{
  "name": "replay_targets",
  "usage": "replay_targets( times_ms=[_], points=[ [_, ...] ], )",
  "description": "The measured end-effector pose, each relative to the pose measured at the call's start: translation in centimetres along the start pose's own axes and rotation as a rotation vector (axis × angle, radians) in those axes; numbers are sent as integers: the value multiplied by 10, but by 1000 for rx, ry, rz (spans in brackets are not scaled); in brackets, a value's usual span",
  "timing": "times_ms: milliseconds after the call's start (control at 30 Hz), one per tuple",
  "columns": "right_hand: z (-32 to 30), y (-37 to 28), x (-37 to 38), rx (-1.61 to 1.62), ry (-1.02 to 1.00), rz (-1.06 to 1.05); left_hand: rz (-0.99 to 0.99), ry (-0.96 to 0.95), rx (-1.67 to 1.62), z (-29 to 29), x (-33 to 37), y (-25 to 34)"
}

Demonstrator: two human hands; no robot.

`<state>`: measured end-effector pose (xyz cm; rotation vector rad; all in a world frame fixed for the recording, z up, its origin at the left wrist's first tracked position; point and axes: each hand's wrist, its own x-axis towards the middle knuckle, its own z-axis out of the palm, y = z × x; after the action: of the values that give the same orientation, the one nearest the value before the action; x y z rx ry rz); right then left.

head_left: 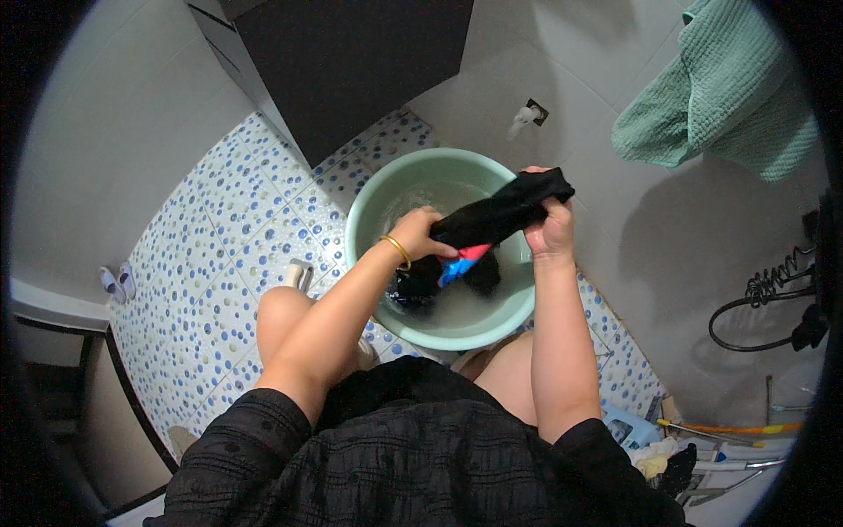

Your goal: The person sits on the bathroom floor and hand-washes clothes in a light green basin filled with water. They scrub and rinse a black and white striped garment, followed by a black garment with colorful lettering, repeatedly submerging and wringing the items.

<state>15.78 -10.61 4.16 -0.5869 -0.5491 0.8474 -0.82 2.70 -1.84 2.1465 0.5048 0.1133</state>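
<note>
A pale green round basin [358, 202] holds cloudy water, and more dark cloth [482, 272] sits in it. Stretched above the basin is a wet black garment [492, 211] with a pink and blue patch; its exact kind I cannot make out. My left hand [418, 234], with a gold bangle at the wrist, grips the garment's lower left end close to the patch. At the upper right end, my right hand [551, 230] is closed round the cloth near the basin's rim. Some of its fingers are hidden behind the cloth.
A dark cabinet [351, 70] stands beyond the basin. Right of it, a wall tap [528, 116] and a hanging green towel [711, 105]. A black coiled hose [773, 285] and a cluttered rack [729, 448] are at right. Slippers [118, 283] lie left on the dotted tile floor [211, 246].
</note>
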Motion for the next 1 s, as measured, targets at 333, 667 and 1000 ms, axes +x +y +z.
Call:
replay_targets(
  times_ms=[333,667,1000],
  points=[
    [-9,58,4,-495,556,76,-12,39,-1820,11,10,4],
    [40,86,-6,-1561,356,-507,-319,362,-1609,45,16,31],
    [27,71,0,-1255,405,-231,-232,361,-1333,19,2,48]
  ],
)
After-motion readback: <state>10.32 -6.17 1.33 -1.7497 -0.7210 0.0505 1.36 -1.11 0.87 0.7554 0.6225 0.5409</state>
